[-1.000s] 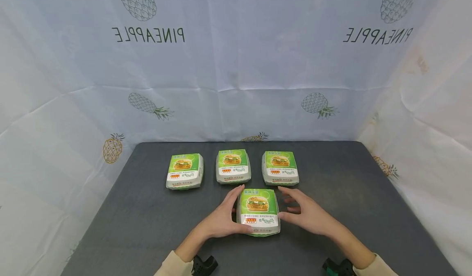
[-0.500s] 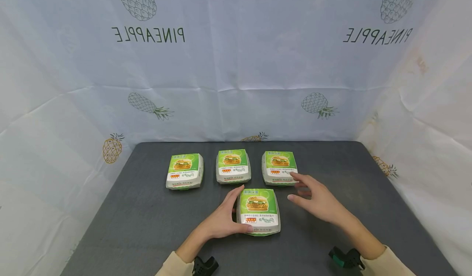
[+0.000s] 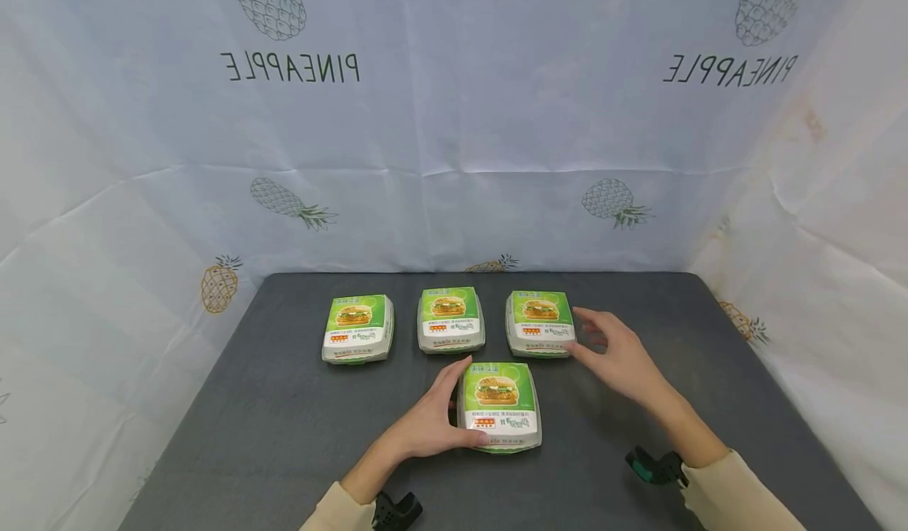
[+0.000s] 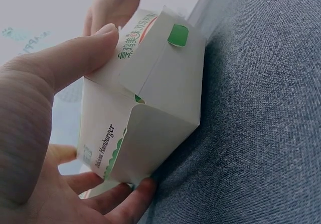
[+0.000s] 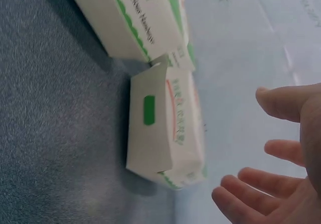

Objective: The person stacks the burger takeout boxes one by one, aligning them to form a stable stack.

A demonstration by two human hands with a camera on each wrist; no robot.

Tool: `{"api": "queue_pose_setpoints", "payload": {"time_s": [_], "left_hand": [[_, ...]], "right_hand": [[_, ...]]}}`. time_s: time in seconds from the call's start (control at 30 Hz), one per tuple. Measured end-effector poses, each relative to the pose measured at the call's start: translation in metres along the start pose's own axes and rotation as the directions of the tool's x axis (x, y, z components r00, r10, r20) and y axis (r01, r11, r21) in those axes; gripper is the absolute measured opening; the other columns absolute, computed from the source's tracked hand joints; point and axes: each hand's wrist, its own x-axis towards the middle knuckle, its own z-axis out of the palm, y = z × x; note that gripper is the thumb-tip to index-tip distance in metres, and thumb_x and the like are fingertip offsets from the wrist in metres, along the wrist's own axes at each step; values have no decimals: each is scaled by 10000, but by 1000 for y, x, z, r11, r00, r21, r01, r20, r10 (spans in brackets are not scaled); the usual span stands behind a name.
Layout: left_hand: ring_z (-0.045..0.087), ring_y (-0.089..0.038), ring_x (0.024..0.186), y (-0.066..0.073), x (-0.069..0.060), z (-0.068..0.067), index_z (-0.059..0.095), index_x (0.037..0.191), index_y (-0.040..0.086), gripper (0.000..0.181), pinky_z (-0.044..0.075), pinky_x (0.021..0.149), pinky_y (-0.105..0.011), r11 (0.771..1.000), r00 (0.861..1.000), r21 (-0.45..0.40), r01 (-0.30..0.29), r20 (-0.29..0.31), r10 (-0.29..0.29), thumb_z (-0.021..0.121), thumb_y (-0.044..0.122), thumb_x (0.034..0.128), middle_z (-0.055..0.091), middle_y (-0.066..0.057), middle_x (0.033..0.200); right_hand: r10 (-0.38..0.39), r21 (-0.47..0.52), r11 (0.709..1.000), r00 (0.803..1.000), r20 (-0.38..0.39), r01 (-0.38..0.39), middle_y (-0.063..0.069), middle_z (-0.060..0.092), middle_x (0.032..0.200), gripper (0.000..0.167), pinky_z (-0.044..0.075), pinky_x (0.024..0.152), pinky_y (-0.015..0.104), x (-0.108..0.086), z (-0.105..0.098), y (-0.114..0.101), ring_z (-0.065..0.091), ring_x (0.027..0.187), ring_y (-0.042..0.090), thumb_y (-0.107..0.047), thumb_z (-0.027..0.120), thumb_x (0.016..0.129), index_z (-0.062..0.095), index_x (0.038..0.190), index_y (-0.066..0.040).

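Four burger boxes with green-and-white lids are on the dark table. In the head view my left hand (image 3: 429, 425) grips the front box (image 3: 498, 405), thumb at its near edge; the left wrist view shows the thumb on the box (image 4: 165, 88) top and fingers around its side. My right hand (image 3: 624, 362) is at the right side of the back right box (image 3: 541, 322), thumb by the near right corner. In the right wrist view the right hand (image 5: 286, 158) has its fingers spread, with a gap between it and the box (image 5: 148, 143).
Two more boxes, one at the back left (image 3: 357, 330) and one at the back middle (image 3: 450, 322), line up with the back right one on the table (image 3: 284, 436). A white cloth (image 3: 454, 121) with pineapple prints hangs behind and at both sides.
My right hand has moved away from the front box, back and to the right, to the back right box. The left hand has kept its grip, and the boxes have stayed in place.
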Motion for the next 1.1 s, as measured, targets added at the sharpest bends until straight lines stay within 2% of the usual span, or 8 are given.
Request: {"api": "queue_pose_setpoints", "payload": {"time_s": [0.27, 0.6, 0.77, 0.93, 1.1], "left_hand": [[527, -217, 1249, 1, 1, 0, 146, 1645, 159, 1130, 500, 1005, -360, 1000, 1000, 1, 7, 2, -7, 852, 456, 814, 193, -65, 1644], [531, -222, 1250, 2, 0, 0, 148, 1645, 157, 1129, 501, 1004, -361, 1000, 1000, 3, 6, 0, -6, 851, 456, 813, 198, -60, 1640], [489, -214, 1292, 2, 2, -1, 143, 1646, 162, 1126, 495, 1012, -349, 1000, 1000, 7, 7, 5, -7, 850, 452, 818, 189, -65, 1645], [476, -215, 1301, 2, 1, 0, 143, 1645, 153, 1124, 493, 1014, -346, 1000, 1000, 0, 11, 8, -11, 851, 444, 821, 190, -63, 1644], [468, -223, 1312, 1, 1, 1, 145, 1644, 147, 1122, 492, 1017, -352, 1000, 1000, -3, 8, 4, -8, 851, 440, 822, 191, -62, 1643]], "right_hand": [[77, 12, 997, 997, 7, -77, 272, 418, 1470, 747, 459, 987, 626, 17, 6, 18, 480, 1284, 482, -422, 686, 981, 401, 1543, -21], [211, 56, 975, 972, 101, -217, 301, 259, 1579, 879, 421, 983, 686, 39, 18, 38, 359, 1385, 521, -580, 627, 965, 290, 1606, -81], [220, 92, 968, 967, 127, -233, 303, 253, 1587, 883, 435, 973, 675, 45, 22, 44, 375, 1377, 527, -577, 626, 967, 258, 1622, -112], [199, 185, 956, 967, 160, -227, 284, 363, 1541, 865, 485, 932, 604, 46, 25, 49, 458, 1331, 493, -498, 656, 980, 237, 1627, -104], [199, 259, 936, 964, 174, -240, 298, 329, 1557, 857, 426, 1022, 633, 45, 28, 52, 392, 1387, 498, -463, 658, 989, 216, 1633, -110]]}}
